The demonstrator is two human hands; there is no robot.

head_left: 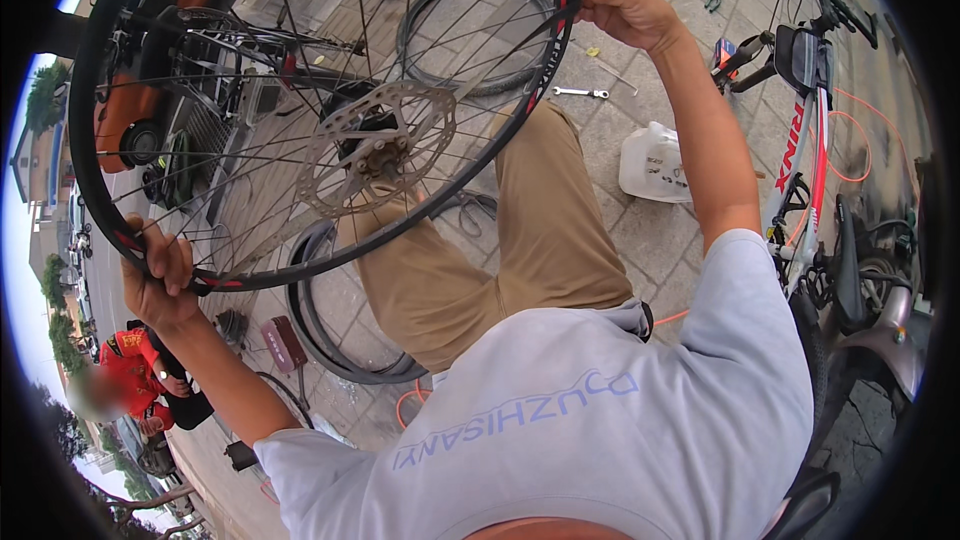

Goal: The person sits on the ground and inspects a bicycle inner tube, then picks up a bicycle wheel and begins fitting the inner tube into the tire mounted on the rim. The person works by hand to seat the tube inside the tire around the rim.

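Observation:
A bicycle wheel without a tyre [452, 197] is held up in front of me, tilted, its silver disc brake rotor [330, 165] facing me. At the wheel's lower left, my left hand [160, 275] is closed around the black rim, with its fingers curled over the edge. Up at the rim's right side, my right hand [625, 2] pinches a thin black strip [550, 22] that runs inward from the rim across the spokes. Whether this strip is still attached to the rim is not clear.
Loose black tyres [405, 35] [335, 355] lie on the paving. A wrench [582, 93], pliers [713, 3] and a cut white plastic jug [648, 162] with small parts sit to the right. Beyond stands a bicycle [812, 155] near an orange hose. A dark red box [284, 343] and a person in red [135, 365] are left.

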